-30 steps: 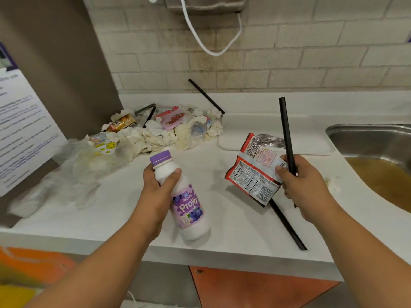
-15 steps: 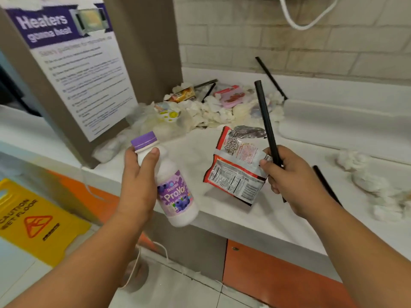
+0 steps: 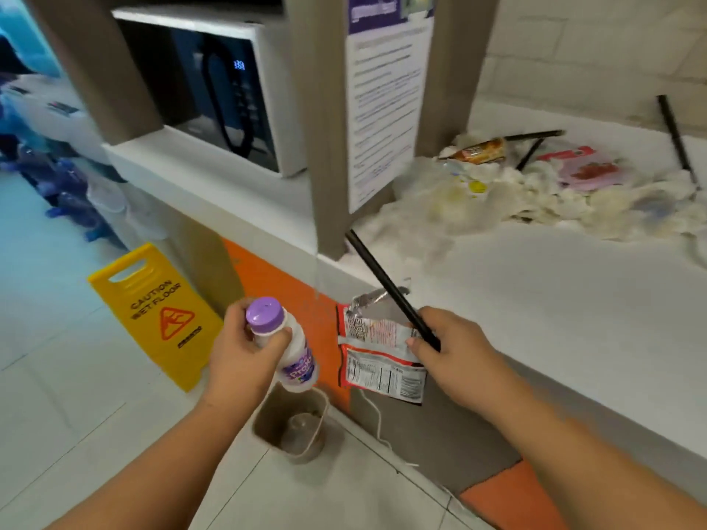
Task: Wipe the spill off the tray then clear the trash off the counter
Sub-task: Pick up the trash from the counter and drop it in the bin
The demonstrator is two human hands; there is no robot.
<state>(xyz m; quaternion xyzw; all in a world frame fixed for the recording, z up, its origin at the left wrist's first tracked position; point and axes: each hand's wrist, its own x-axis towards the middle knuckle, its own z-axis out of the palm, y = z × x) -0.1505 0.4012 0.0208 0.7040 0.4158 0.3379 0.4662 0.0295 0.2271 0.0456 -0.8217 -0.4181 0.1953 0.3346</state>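
My left hand [image 3: 241, 353] grips a white drink bottle [image 3: 290, 350] with a purple cap, held off the counter's front edge above a small brown bin [image 3: 296, 426] on the floor. My right hand [image 3: 455, 350] holds a red-and-white snack wrapper [image 3: 378, 361] together with a black straw [image 3: 390, 288] that points up and left. Both hang in front of the white counter [image 3: 554, 300]. At the counter's back lies a heap of crumpled tissues [image 3: 535, 197], wrappers and more black straws [image 3: 675, 135].
A yellow wet-floor sign [image 3: 157, 311] stands on the tiled floor to the left. A microwave [image 3: 214, 82] sits in a shelf niche above. A post with a paper notice [image 3: 382, 109] divides the niche from the counter. A white cord [image 3: 377, 422] hangs by the cabinet.
The view has swung left and down, away from the sink and tray. Both hands moved off the counter with the bottle, wrapper and straw, now above the floor bin.
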